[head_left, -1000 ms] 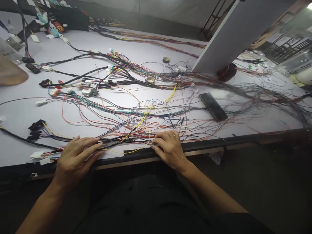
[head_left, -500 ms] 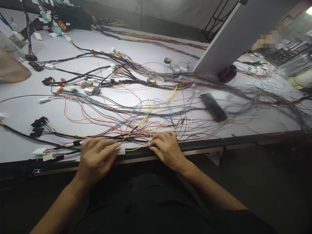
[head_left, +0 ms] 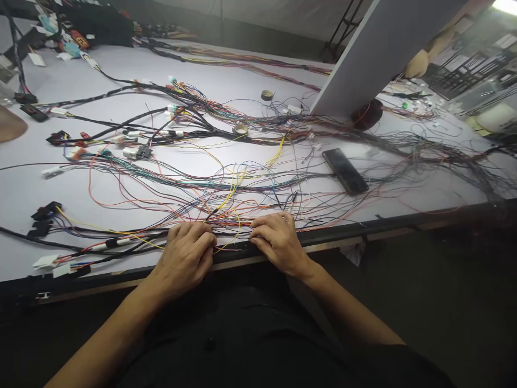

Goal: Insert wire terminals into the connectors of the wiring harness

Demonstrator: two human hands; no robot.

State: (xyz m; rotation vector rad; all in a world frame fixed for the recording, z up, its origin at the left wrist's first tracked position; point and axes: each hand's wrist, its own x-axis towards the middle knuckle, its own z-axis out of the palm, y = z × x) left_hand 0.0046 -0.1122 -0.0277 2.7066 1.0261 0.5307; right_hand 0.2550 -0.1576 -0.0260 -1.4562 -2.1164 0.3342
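Note:
My left hand (head_left: 189, 252) is closed around wires at the table's front edge, its fingers curled with the knuckles up. Close to its right, my right hand (head_left: 277, 240) pinches the same run of thin wires. A stretch of the wire bundle (head_left: 232, 225), mostly black, red and orange, spans the space between both hands. One thin yellow wire (head_left: 239, 218) loops over it. Leftward, the bundle ends in white connectors (head_left: 47, 262) and black connectors (head_left: 47, 211). My fingertips are partly hidden, so the exact wires gripped are unclear.
A phone (head_left: 345, 171) lies right of the hands, among loose wires. Behind are rolls of tape (head_left: 240, 130) and a taped wire harness (head_left: 194, 110). A grey post (head_left: 363, 59) rises at the back right. Another person's hand (head_left: 417, 64) shows beyond it.
My left hand has moved right along the wires, closer to my right hand. The right hand stays nearly in place. The view has shifted slightly.

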